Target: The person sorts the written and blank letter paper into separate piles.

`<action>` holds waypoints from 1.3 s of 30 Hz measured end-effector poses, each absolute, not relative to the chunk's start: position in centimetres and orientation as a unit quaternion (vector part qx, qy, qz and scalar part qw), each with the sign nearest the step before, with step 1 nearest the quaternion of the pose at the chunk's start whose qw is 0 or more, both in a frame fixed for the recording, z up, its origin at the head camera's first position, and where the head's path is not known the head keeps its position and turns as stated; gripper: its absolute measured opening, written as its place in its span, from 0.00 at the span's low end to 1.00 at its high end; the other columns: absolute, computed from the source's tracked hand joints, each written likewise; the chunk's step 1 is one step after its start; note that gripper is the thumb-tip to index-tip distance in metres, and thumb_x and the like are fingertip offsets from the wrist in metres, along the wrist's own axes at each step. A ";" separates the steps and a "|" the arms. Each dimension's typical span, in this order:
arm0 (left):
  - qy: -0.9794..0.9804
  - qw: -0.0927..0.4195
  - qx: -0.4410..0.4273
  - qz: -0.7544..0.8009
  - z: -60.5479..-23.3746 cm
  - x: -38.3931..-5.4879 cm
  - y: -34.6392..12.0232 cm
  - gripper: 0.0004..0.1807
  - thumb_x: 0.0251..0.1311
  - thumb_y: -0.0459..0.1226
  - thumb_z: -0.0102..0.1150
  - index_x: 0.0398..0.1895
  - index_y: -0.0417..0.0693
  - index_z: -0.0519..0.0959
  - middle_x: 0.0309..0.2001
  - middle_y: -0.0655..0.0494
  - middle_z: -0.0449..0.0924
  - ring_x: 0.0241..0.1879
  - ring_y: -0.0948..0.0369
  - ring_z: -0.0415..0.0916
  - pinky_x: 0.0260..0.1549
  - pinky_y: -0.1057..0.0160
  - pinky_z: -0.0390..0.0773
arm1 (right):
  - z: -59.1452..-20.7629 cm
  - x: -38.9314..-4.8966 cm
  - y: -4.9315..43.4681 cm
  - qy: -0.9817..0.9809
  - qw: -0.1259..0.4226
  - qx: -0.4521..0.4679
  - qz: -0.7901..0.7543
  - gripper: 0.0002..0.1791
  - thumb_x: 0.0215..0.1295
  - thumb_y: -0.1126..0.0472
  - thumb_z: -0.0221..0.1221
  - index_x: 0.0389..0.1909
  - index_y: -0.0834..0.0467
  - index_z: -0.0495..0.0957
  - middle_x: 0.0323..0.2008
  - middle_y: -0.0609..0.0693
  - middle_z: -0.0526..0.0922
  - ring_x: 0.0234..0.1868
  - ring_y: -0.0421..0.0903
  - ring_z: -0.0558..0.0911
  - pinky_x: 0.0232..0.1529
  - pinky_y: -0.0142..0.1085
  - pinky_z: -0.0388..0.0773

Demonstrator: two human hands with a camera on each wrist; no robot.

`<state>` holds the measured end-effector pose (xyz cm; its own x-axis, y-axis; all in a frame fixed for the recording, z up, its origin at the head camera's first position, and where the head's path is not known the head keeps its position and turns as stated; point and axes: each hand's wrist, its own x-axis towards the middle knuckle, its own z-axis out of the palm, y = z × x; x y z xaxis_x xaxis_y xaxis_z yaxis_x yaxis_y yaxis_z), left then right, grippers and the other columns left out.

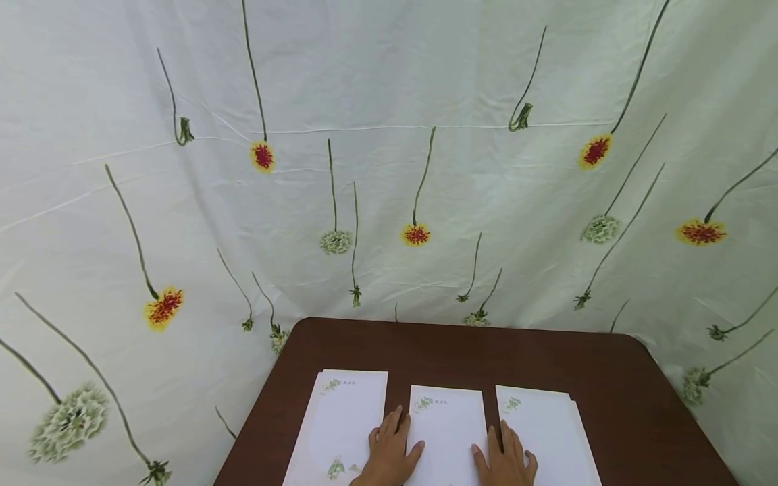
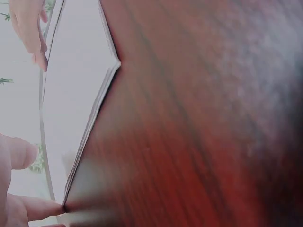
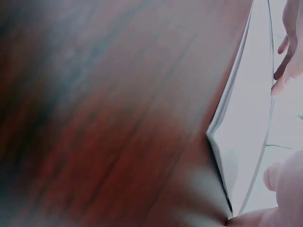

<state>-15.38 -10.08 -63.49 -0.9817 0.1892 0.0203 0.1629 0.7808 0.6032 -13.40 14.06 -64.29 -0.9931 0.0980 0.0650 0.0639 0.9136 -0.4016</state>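
Three stacks of white paper printed with small green plants lie side by side: a left stack (image 1: 343, 422), a middle stack (image 1: 448, 432) and a right stack (image 1: 550, 432). Along the middle stack's left edge rests my left hand (image 1: 389, 451), fingers extended forward and thumb over the sheets. My right hand (image 1: 504, 462) lies at its right edge, fingers spread loosely and reaching beside the right stack. In the left wrist view, a fingertip of the left hand (image 2: 21, 189) meets the paper's edge. The right wrist view has the right hand (image 3: 284, 189) at a stack edge too.
The stacks lie on a dark brown wooden table (image 1: 474, 354) with rounded far corners. Behind and around it hangs a white cloth (image 1: 377, 81) printed with red-yellow and pale green flowers on long stems. Sheets in the right stack are slightly offset.
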 end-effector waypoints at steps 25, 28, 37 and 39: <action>0.934 0.035 0.074 0.348 -62.9 -15.5 -9.7 0.33 0.73 0.48 0.58 0.70 0.31 0.74 0.76 0.32 0.63 0.74 0.33 0.59 0.61 0.26 0.56 | -63.9 -13.4 13.3 -0.971 0.039 -0.053 0.231 0.34 0.71 0.46 0.63 0.62 0.71 0.78 0.71 0.70 0.70 0.70 0.67 0.69 0.62 0.70 0.60; 0.935 0.034 0.073 0.346 -63.0 -15.5 -9.7 0.32 0.74 0.48 0.57 0.70 0.31 0.74 0.76 0.33 0.63 0.74 0.33 0.59 0.61 0.25 0.56 | -63.9 -13.3 13.2 -0.971 0.039 -0.052 0.228 0.34 0.72 0.46 0.64 0.63 0.71 0.78 0.72 0.70 0.70 0.70 0.67 0.69 0.62 0.69 0.60; 0.932 0.015 0.081 0.353 -63.1 -15.3 -9.5 0.32 0.72 0.45 0.58 0.70 0.30 0.73 0.76 0.32 0.63 0.74 0.34 0.60 0.63 0.27 0.56 | -63.6 -13.2 13.0 -0.971 0.052 -0.039 0.228 0.36 0.71 0.46 0.63 0.63 0.74 0.76 0.71 0.69 0.72 0.68 0.66 0.73 0.62 0.68 0.61; 0.930 0.008 0.082 0.358 -63.1 -15.3 -9.5 0.31 0.72 0.43 0.58 0.71 0.31 0.73 0.75 0.32 0.64 0.73 0.34 0.61 0.62 0.27 0.56 | -63.5 -13.2 13.0 -0.972 0.052 -0.037 0.227 0.35 0.71 0.47 0.64 0.63 0.74 0.76 0.70 0.69 0.73 0.67 0.66 0.74 0.61 0.68 0.61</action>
